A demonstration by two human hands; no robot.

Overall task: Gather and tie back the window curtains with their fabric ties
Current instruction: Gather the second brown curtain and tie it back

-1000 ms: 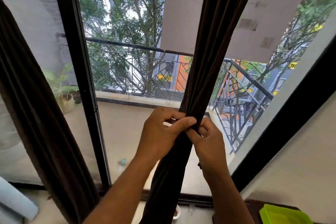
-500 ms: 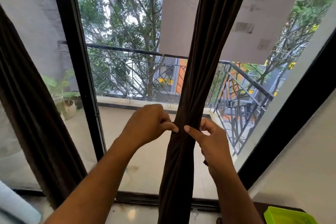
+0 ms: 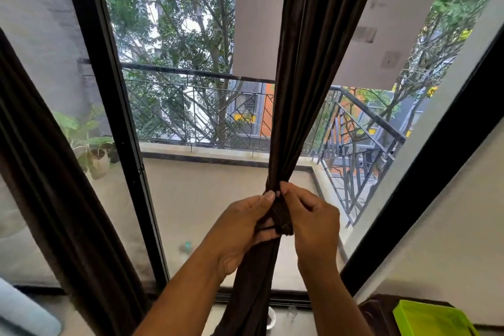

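Indoors, a person stands facing a tall glass window [image 3: 191, 213] with a black frame [image 3: 117, 128], looking out on a balcony with a pale floor and a dark metal railing [image 3: 196, 117]. Trees and buildings lie beyond. A potted plant [image 3: 92, 144] stands on the balcony at the left, seen through the glass. A plain white wall [image 3: 450, 240] fills the lower right of the room.

At the bottom right corner sits a bright green tray [image 3: 431, 319] on a dark surface; what it holds cannot be made out.

A dark brown curtain [image 3: 308, 63] hangs in the middle of the view, gathered into a narrow bundle. Its long axis runs from the top of the view down to the sill, nearly upright, leaning slightly right toward the top. A second dark curtain [image 3: 54, 172] hangs at the left edge, well apart from it.

Both hands meet at the bundle's waist. The left hand [image 3: 242, 229] curls around the gathered cloth from the left, fingers closed on it. The right hand [image 3: 313, 224] pinches a brown fabric tie [image 3: 281, 215] wrapped around the bundle, thumb and fingertips pressed together on it.
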